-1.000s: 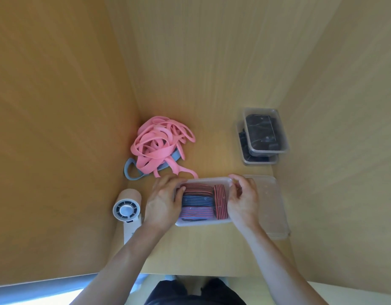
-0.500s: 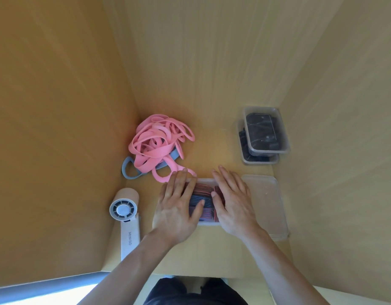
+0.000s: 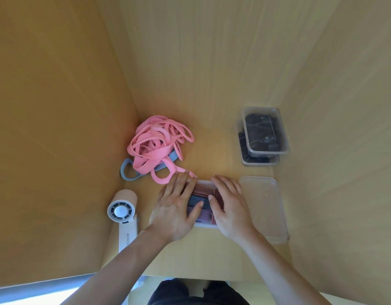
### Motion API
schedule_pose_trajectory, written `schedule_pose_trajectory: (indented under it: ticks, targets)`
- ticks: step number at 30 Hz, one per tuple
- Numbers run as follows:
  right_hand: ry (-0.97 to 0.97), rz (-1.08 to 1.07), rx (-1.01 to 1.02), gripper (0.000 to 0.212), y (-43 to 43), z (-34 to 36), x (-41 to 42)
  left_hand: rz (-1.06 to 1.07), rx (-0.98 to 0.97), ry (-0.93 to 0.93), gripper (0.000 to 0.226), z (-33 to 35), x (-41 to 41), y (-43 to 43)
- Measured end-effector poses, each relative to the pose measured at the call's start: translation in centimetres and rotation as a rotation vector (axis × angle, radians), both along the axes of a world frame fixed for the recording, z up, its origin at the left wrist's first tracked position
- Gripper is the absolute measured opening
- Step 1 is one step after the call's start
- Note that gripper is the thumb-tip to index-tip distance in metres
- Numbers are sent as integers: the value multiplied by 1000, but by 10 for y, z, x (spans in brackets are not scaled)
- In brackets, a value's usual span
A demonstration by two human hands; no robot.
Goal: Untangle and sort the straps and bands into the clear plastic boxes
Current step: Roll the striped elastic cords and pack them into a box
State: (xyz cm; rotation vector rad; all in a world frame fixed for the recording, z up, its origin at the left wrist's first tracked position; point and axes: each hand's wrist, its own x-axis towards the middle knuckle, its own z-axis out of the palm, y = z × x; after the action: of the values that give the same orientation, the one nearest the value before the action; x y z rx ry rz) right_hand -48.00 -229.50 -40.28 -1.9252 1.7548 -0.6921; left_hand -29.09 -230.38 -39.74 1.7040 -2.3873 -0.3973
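Your left hand and right hand lie flat, fingers straight, pressing the striped bands into the clear box beneath them. Black straps sit boxed beyond your right. The pink tangle beyond your left remains unsorted; likely the last batch.

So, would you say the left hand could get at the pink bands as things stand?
Probably yes. The pink bands lie in the open just past the left hand, one loop at its fingertips, nothing between. The hand lies flat on the box, holding nothing.

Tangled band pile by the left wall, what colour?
Pink: tangled band pile, best in head view.
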Motion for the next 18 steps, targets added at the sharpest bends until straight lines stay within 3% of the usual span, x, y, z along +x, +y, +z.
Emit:
schedule_pose_trajectory:
  ticks: [3,10,14,18]
  targets:
    - [-185,-41,-24,52,-2,-6,-4,10,-9,17,71,1,-1,1]
    - [233,51,81,74,-1,3,2,-22,17,-41,80,5,0,-1]
    - [221,48,69,75,-1,3,2,-51,7,-89,91,7,1,0]
    - [76,-5,35,69,-2,2,2,-28,0,-3,89,7,0,2]
